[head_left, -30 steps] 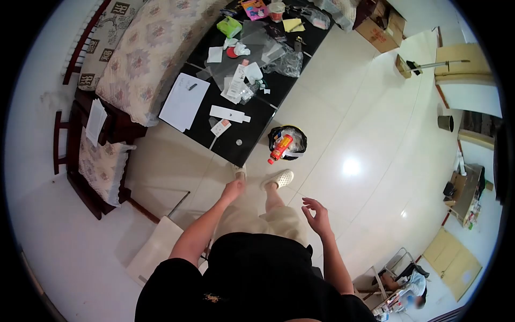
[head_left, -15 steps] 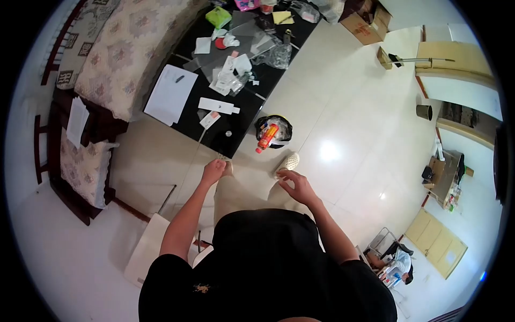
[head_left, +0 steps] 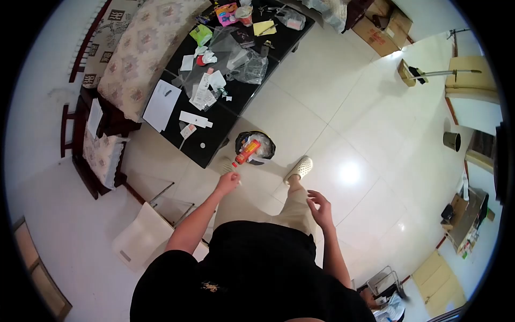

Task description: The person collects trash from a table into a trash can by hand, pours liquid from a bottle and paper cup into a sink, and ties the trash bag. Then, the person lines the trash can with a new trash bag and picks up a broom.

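At the left of the frame, a dark wooden chair (head_left: 88, 172) carries a floral cushion (head_left: 102, 155) with a pale, ruffled edge. Next to it, toward the upper left, a quilted floral cover (head_left: 137, 59) lies over a long seat in soft, patterned folds. Lower down stands a white folding chair (head_left: 140, 236), its panel smooth and flat, its legs thin and metallic.

Then comes the desk (head_left: 222, 124), glossy, black and rectangular, slanting through the upper middle. On its left side lies a flat white sheet (head_left: 160, 110) with a slim dark pen (head_left: 168, 93) on it; nearer its lower end are a stiff white strip (head_left: 196, 119) and a small round disc (head_left: 203, 145). Crumpled clear plastic (head_left: 251, 70) shines further up.

My left hand (head_left: 229, 182) is at the middle of the frame, fingers loosely curled in; I cannot tell whether anything small sits inside it. Just above is the red bottle (head_left: 248, 152), smooth, with a yellow-marked label, lying across the bin (head_left: 271, 146), which is round and lined with wrinkled black plastic. The bottle's long axis runs from upper right to lower left, its narrow capped end pointing lower left, out past the rim and near my left hand.

Right of that is a perforated cream clog (head_left: 301, 167), and below it my right hand (head_left: 321, 206), half open with bent, parted fingers and nothing visible in its grasp. Pale, reflective floor tiles (head_left: 343, 129) spread beyond, up to an open cardboard box (head_left: 375, 37) at the upper right.
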